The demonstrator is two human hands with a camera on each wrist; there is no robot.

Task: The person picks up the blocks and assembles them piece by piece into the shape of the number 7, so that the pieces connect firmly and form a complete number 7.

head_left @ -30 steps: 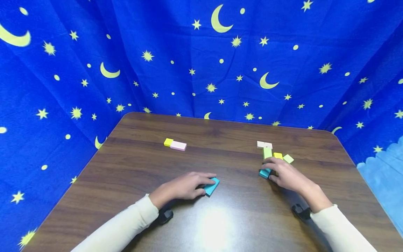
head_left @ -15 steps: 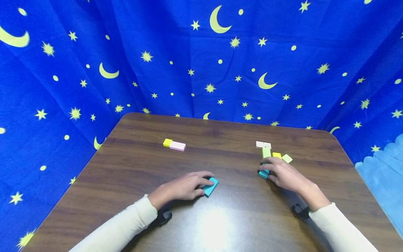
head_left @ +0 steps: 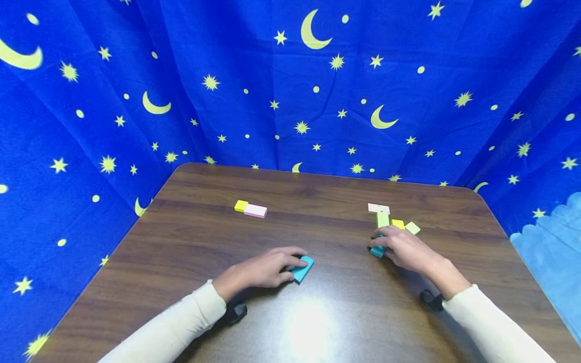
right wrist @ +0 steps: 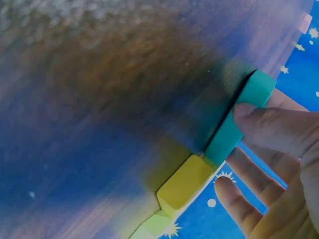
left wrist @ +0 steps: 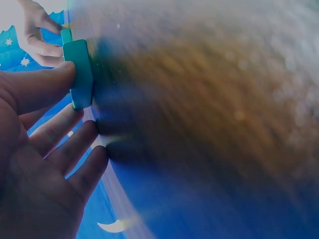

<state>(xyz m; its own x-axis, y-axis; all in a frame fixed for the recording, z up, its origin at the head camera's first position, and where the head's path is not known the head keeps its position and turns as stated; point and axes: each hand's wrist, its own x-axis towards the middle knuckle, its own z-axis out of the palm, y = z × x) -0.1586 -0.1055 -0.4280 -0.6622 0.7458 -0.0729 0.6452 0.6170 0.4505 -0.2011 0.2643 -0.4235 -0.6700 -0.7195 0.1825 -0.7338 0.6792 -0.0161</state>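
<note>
My left hand point(head_left: 265, 268) pinches a teal rectangular block point(head_left: 303, 269) on the table near the middle. In the left wrist view the thumb lies on one face of that block point(left wrist: 79, 74), and the other fingers spread below it. Farther right, a second teal block point(head_left: 376, 252) is held by my right hand point(head_left: 410, 251); the thumb presses its near side in the right wrist view point(right wrist: 225, 142). Just beyond it lie a light green block point(head_left: 383, 219) and a yellow block point(head_left: 398, 224), partly hidden by my right hand.
A white block point(head_left: 379, 208) lies at the light green block's far end, and a pale green block point(head_left: 412, 228) beside the yellow one. At back left, a yellow block point(head_left: 241, 205) touches a pink block point(head_left: 255, 210). Blue star-patterned cloth point(head_left: 290, 91) surrounds the brown table point(head_left: 313, 201).
My right hand and forearm have shifted slightly left with the teal block. The left hand keeps its place on its block. The whole head view has drifted a little.
</note>
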